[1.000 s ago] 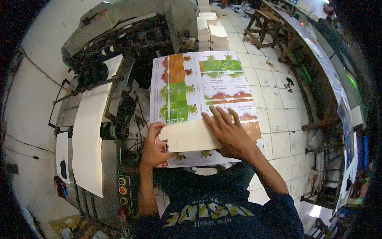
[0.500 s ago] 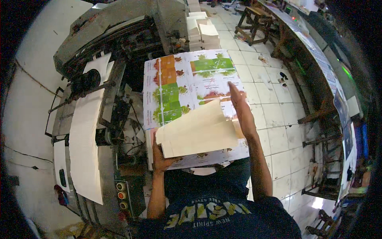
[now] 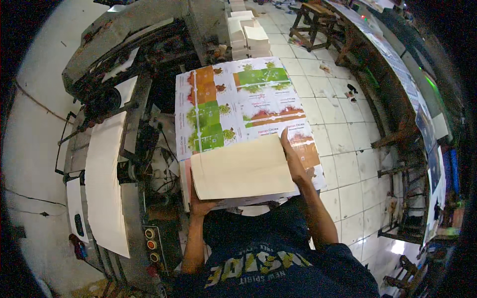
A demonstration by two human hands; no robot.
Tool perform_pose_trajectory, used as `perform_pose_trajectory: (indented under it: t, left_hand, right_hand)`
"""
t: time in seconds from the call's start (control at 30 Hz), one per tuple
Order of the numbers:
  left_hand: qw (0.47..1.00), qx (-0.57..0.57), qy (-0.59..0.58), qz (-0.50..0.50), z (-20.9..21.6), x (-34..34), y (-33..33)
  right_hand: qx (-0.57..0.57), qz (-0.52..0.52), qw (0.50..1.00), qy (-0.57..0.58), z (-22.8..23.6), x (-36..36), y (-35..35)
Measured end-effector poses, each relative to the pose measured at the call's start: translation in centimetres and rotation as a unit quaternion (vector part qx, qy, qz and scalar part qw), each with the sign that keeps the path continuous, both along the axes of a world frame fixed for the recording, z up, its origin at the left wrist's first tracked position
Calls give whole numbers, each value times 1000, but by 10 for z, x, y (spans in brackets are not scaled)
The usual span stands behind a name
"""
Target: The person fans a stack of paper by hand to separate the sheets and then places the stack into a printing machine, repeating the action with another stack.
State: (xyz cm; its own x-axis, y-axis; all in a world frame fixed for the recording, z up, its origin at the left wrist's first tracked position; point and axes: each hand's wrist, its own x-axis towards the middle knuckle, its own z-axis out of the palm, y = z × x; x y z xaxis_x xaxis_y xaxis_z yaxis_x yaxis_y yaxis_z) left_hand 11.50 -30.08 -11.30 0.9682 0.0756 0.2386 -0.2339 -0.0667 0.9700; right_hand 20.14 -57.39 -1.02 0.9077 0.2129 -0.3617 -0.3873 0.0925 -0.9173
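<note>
Cupping the near-left corner, the left hand (image 3: 201, 206) sits at eight o'clock on the cream paper stack (image 3: 242, 168); its fingers are partly hidden, so I cannot tell how firmly it grips. Over at three o'clock, the right hand (image 3: 294, 161) is unclenched, fingers long and straight, its inner side laid along the stack's end. And there's the stack between the two, over the near part of the colourful printed sheets (image 3: 258, 102), orange and green blocks showing beyond it!

How far along? Squaring looks nearly done, I'd judge: the top reads as one tidy rectangle, though the lower layers are too hard to see to call them flush. Left over, at nine o'clock, a long white paper pile (image 3: 105, 184) lies on the big grey machine (image 3: 144, 44), whose body looms at eleven, while more cream stacks (image 3: 257, 37) stand at twelve.

What a change from half a second ago! Then the layers were fanned askew and the right hand stood off the end; now they line up and it has come in against them. The left hand keeps its corner.

Farther out, a wooden stool (image 3: 318, 17) at one o'clock, a long counter (image 3: 397, 64) at two.
</note>
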Motion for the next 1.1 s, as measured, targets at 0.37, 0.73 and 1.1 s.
perform_pose_trajectory:
  t: [0.37, 0.73, 1.1]
  left_hand:
    - [928, 363, 8, 80, -8, -17, 1]
    - [995, 53, -50, 68, -32, 11, -4]
    - [978, 199, -38, 39, -33, 3, 8]
  right_hand:
    - [90, 65, 978, -178, -48, 4, -17]
    - [-226, 148, 893, -359, -65, -3, -53]
    - [-111, 102, 954, -260, -55, -19, -23]
